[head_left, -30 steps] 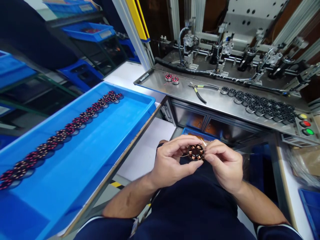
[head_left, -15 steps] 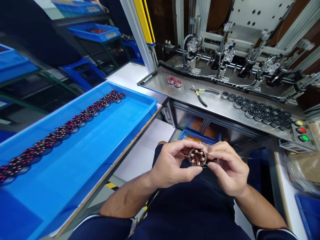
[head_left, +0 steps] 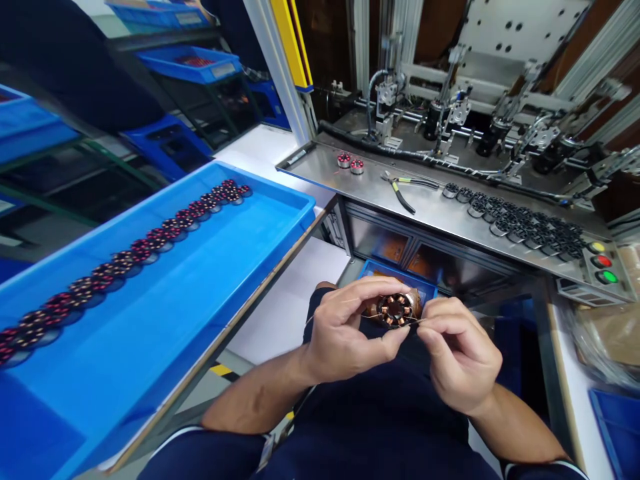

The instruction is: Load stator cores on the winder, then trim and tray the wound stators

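A round motor stator (head_left: 396,309) with copper windings is gripped at its rim between the thumb and fingers of my left hand (head_left: 345,330). Thin copper wire ends (head_left: 369,316) stick out from it on both sides. My right hand (head_left: 460,347) is closed in a pinch on a wire end (head_left: 416,323) at the stator's lower right, apart from the stator itself. Behind the stator, low down, shows a blue bin (head_left: 370,268) with brownish contents, partly hidden by my hands.
A blue tray (head_left: 240,267) at left holds a long row of wound stators (head_left: 150,247). On the metal bench (head_left: 330,175) lie two red-wound stators (head_left: 357,166), cutting pliers (head_left: 403,193) and several black stator cores (head_left: 525,223). Machine fixtures stand behind; button box (head_left: 603,261) at right.
My right hand has shifted slightly right and down from the stator's edge, its fingers now pinched on the wire. The stator has tilted and turned a little in my left hand.
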Available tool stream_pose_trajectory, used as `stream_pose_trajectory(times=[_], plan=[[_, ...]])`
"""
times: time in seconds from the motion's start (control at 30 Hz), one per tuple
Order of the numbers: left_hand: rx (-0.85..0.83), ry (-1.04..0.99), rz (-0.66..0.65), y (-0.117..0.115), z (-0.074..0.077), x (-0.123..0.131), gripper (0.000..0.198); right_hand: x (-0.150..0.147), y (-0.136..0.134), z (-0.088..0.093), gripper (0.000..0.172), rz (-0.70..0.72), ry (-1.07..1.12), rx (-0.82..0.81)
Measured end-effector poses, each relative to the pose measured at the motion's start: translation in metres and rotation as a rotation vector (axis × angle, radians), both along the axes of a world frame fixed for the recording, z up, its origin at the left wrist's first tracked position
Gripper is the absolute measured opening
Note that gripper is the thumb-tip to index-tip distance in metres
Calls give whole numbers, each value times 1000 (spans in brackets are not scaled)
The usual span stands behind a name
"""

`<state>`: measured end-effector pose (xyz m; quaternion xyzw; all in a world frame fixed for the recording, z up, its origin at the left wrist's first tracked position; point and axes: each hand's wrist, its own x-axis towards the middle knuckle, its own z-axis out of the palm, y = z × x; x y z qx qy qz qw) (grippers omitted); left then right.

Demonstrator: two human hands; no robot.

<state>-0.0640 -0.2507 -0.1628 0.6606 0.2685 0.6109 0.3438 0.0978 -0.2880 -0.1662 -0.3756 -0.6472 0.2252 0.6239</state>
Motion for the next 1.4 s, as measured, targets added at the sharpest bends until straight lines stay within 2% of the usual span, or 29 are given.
stream_pose_trajectory(times=[0.07, 0.13, 0.2, 0.33, 0.43, 0.57, 0.67, 0.8, 0.9, 1.07, 1.13, 1.23, 1.4], plan=[[4, -3, 5, 0, 1, 0, 44, 0, 0, -2, 17, 35, 6, 21], [-52, -36, -42, 0, 3, -1, 45, 3, 3, -4, 17, 84, 5, 50], [-176, -83, -143, 1, 6, -3, 43, 10, 10, -5, 21, 133, -3, 76], [-489, -146, -381, 4, 7, -6, 37, 27, 30, 1, 42, 250, -75, 82], [-623, -168, -484, 6, 5, -4, 38, 32, 45, 13, 37, 383, -137, 118], [-695, -167, -565, 7, 4, -2, 39, 31, 52, 21, 24, 502, -159, 166], [-746, -191, -641, 8, 4, -2, 39, 31, 45, 17, 19, 427, -208, 218], [-838, -253, -662, 8, 5, -1, 42, 30, 29, 11, 21, 135, -307, 343], [-765, -281, -616, 6, 4, 3, 44, 25, 19, 11, 18, -34, -337, 400], [-323, -266, -369, 2, 4, 10, 41, 11, 10, 9, 22, -219, -287, 375], [-208, -256, -311, 1, 4, 12, 48, 6, 7, 5, 26, -222, -251, 358], [-126, -257, -250, 0, 1, 13, 52, -1, 3, -1, 29, -203, -157, 283], [-131, -242, -161, -5, -5, 15, 45, -14, 0, -4, 14, -180, 36, 70]])
